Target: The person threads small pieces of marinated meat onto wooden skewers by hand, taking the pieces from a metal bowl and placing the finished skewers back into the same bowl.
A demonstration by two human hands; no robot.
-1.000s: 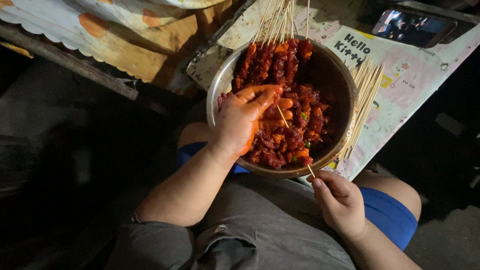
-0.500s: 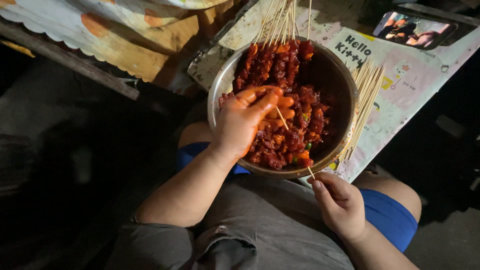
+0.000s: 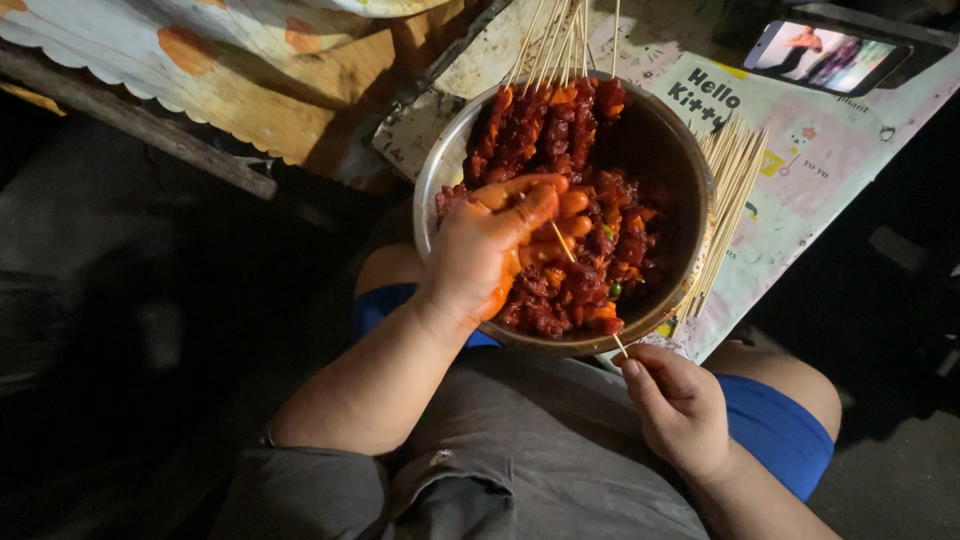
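Right grip (image 3: 672, 400) pinches skewer (image 3: 590, 295) at bowl rim (image 3: 690, 170); left hand (image 3: 495, 245) clutches meat (image 3: 590, 270).

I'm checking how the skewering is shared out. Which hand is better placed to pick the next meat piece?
Probably the left hand: it already rests on the marinated meat in the metal bowl. The right hand pinches the skewer outside the rim.

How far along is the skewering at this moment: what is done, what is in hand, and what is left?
Done: several loaded skewers lean against the far rim of the metal bowl. In hand: the right hand pinches one thin skewer by its end while the sauce-coated left hand works at its tip over the meat. Left: a bowlful of marinated meat and a bundle of bare sticks beside it.
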